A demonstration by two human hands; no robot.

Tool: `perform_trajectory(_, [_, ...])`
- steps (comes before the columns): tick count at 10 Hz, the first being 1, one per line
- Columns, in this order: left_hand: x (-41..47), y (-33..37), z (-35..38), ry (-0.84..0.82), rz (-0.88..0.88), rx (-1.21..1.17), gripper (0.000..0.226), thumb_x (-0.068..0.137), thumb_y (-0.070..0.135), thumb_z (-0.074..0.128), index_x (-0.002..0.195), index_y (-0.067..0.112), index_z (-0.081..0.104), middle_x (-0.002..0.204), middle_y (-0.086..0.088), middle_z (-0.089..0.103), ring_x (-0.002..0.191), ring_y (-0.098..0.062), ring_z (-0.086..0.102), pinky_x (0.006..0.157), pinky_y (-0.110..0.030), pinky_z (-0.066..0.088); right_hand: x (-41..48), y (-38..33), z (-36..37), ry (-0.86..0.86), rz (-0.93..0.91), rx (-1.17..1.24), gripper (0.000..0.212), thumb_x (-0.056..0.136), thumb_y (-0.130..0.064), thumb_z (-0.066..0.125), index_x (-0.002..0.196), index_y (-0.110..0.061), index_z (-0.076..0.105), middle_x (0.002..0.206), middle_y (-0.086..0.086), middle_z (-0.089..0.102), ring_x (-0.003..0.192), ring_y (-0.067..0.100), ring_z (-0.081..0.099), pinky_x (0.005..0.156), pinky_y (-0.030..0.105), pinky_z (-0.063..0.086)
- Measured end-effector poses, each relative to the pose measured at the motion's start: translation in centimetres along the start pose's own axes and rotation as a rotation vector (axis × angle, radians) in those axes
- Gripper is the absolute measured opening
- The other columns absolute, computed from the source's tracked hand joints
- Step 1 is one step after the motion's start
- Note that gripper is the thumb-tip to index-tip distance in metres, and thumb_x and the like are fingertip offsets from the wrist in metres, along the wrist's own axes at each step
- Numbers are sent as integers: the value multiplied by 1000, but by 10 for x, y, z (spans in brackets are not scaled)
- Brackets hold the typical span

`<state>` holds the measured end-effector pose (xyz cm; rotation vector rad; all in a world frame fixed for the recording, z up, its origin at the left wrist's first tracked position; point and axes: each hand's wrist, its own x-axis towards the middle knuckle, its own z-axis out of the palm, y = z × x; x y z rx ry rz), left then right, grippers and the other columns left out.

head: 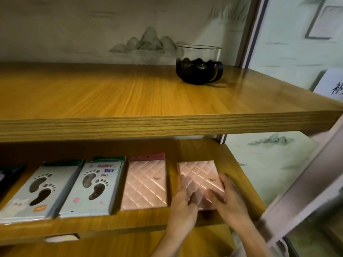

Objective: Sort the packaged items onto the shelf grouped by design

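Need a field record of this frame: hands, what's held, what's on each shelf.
left hand: grips right pink package, near left edge
right hand: grips same package, near right corner
lower shelf: left footprint package, right footprint package, left pink package, in a row
upper shelf: glass cup, dark contents

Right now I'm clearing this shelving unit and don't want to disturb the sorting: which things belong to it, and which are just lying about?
Job: held pink quilted package, left hand, right hand, second pink package, left footprint package, right footprint package, lower shelf.
Lying about: glass cup on upper shelf, paper sign.
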<state>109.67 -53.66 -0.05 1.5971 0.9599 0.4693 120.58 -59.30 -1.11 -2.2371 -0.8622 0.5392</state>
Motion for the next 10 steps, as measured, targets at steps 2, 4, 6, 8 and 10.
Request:
perform_trajectory(2, [8, -9, 13, 124, 1, -9, 57, 90, 11, 51, 140, 28, 29, 133, 16, 42, 127, -10, 42, 108, -29, 36, 7, -1, -2, -43, -12, 57, 61, 91, -18, 53, 144, -25, 24, 147, 2, 36, 133, 22, 38, 106, 37, 39])
perform_trajectory(4, [22, -8, 10, 176, 17, 69, 44, 90, 4, 49, 128, 26, 44, 111, 16, 50, 111, -7, 52, 97, -29, 47, 15, -7, 5, -18, -74, 65, 50, 90, -14, 56, 136, -22, 39, 139, 1, 46, 127, 20, 46, 101, 34, 43])
perform_trajectory(6, [26, -9, 9, 221, 34, 69, 40, 91, 8, 49, 128, 22, 45, 120, 8, 53, 112, -8, 50, 93, -20, 43, 21, -6, 5, -44, -173, 68, 46, 89, -12, 57, 133, -20, 44, 134, 1, 50, 122, 18, 50, 100, 33, 47])
perform_trajectory(8, [11, -1, -1, 228, 188, 50, 48, 89, -3, 43, 123, 30, 49, 121, 24, 49, 116, 10, 43, 96, -3, 35, 22, -3, 0, -63, -188, -3, 50, 90, -24, 55, 136, -25, 37, 145, 3, 39, 132, 23, 39, 106, 39, 41])
perform_trajectory(10, [-22, -14, -63, 443, 311, 95, 34, 96, 21, 40, 128, 28, 49, 131, 19, 48, 122, 8, 40, 103, -9, 29, 7, -19, 1, -146, -373, 137, 37, 90, -20, 55, 127, -25, 49, 133, -2, 53, 121, 18, 49, 96, 28, 42])
